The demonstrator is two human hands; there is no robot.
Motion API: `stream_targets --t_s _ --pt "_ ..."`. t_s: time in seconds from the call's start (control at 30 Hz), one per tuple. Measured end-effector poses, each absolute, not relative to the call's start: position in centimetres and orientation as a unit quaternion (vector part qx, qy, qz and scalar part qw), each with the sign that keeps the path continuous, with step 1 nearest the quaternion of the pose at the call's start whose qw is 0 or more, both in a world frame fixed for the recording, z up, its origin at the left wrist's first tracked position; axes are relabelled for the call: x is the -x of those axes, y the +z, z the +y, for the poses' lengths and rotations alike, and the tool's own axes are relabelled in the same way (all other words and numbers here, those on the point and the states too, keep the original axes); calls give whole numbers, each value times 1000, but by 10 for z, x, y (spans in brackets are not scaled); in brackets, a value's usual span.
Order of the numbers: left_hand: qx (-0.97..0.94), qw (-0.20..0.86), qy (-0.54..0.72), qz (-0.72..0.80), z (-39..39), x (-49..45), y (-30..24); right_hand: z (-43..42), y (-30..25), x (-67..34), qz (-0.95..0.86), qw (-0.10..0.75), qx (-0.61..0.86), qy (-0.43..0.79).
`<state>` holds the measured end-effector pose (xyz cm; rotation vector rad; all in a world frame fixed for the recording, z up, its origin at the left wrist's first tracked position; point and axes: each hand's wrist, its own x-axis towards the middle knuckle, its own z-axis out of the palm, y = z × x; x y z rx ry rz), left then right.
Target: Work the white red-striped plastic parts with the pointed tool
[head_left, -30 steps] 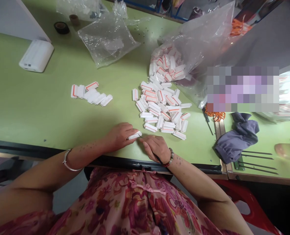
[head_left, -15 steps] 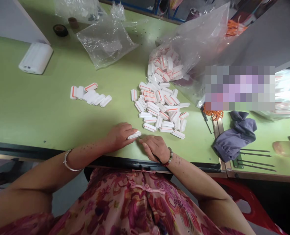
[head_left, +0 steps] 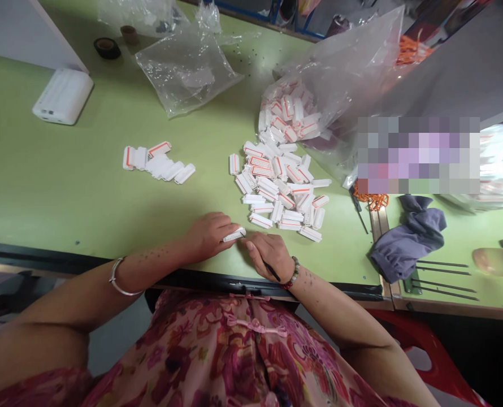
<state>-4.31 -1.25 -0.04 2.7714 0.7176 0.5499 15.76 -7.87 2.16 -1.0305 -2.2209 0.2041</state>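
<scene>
My left hand [head_left: 209,236] grips a white plastic connector housing [head_left: 234,234] with rows of small holes, just above the table near its front edge. In my right hand [head_left: 272,254] is a slim black tool [head_left: 272,272], its thin tip touching or close to the housing's right end; the exact kind cannot be made out. Beyond my hands lies a loose pile of white connector housings [head_left: 291,216], many with orange strips. A smaller group of white housings [head_left: 160,167] rests to the left.
A clear plastic bag [head_left: 340,73] with more housings stands behind the pile. At the back are a flat clear bag [head_left: 187,76], a black tape roll [head_left: 107,47] and a white box-shaped device [head_left: 64,97]. A screwdriver [head_left: 359,209] and grey cloth sleeve [head_left: 408,237] lie right.
The view has shifted slightly. My right hand has turned a little, showing more of the black tool's handle; both hands keep their hold.
</scene>
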Motion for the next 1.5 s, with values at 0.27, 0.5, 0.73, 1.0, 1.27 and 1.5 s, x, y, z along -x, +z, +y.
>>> stream_targets --t_s 0.27,0.5,0.73,1.0,1.27,1.5 --pt "-942 127 179 255 -13 42 4 -80 18 -160 -859 353 367 56" --pt "-938 146 179 258 -12 43 4 -81 19 -162 -854 372 359 57" --pt "-942 143 172 251 -12 44 2 -79 15 -164 -849 366 375 69" --pt "-946 131 177 237 -11 44 1 -76 18 -164 -822 358 410 169" --pt "-944 145 164 246 -11 44 5 -76 16 -164 -839 364 389 112" --pt "-943 157 167 240 -11 43 7 -77 20 -164 -865 367 334 82"
